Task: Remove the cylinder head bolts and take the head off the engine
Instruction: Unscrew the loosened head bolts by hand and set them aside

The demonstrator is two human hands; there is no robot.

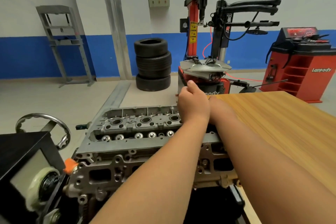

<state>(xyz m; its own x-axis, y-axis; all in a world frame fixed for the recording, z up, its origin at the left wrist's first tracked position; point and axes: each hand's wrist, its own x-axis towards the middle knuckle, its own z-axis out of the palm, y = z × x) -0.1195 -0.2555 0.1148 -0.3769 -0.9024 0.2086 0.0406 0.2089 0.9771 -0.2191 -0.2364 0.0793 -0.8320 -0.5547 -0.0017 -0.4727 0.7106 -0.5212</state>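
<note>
You are reaching both bare forearms out over the engine, and they are covering much of what matters. Your left hand is hovering past the far right end of the cylinder head, its back turned toward you, thumb pointing up and fingers curling away from the camera. I cannot tell whether those fingers are closing on anything, because the palm side is facing away. Your right forearm is lying alongside, over the edge of the wooden tabletop, and your right hand is hiding behind the left one, so I cannot tell how its fingers are lying.

The cylinder head is sitting on top of the engine block, left of the tabletop, with its open upper face showing round wells and a row of shiny valve parts. Your arms are blocking its right end and part of its near edge. The bolts are too small and blurred to pick out among the holes.

At the left, a black housing is running out of the frame, with a chrome handwheel showing behind it. Beyond the engine, a stack of tyres, a tyre changer and a red wheel balancer are standing on the floor.
</note>
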